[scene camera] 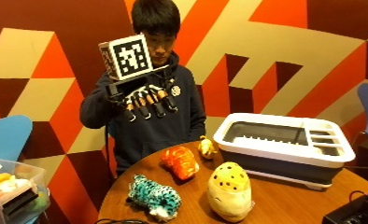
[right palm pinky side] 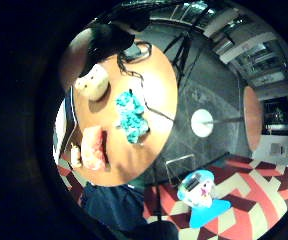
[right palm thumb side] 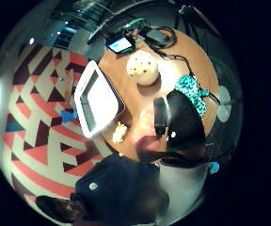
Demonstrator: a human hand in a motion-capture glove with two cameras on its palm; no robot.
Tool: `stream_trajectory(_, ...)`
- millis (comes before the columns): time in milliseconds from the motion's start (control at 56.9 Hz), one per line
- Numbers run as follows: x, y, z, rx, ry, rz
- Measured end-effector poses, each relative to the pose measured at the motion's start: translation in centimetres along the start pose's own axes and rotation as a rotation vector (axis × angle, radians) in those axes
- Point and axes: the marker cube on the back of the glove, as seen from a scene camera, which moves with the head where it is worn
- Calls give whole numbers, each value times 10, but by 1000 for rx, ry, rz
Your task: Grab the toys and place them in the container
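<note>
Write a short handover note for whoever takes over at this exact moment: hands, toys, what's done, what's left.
Right hand: raised at chest height above the table, fingers hanging relaxed, holding nothing.
Toys, all on the table: teal toy, orange toy, yellow spotted toy, small yellow toy.
Container: on the table beside the toys; no toys show in it.
Done: nothing yet.
Left: all four toys.

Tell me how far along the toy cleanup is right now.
Nothing looks done yet: the white container shows no toys inside. Nothing is in hand either; the gloved right hand is raised above the table with fingers relaxed. Left to move: the teal toy, the orange toy, the small yellow toy and the spotted yellow toy, all on the table.
</note>
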Motion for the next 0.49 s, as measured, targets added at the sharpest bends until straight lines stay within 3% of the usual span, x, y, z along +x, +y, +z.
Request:
stream_trajectory(369,-30,-26,6,77,-76,-108)
stream_trajectory(492,-47,-43,21,38,-80,-218)
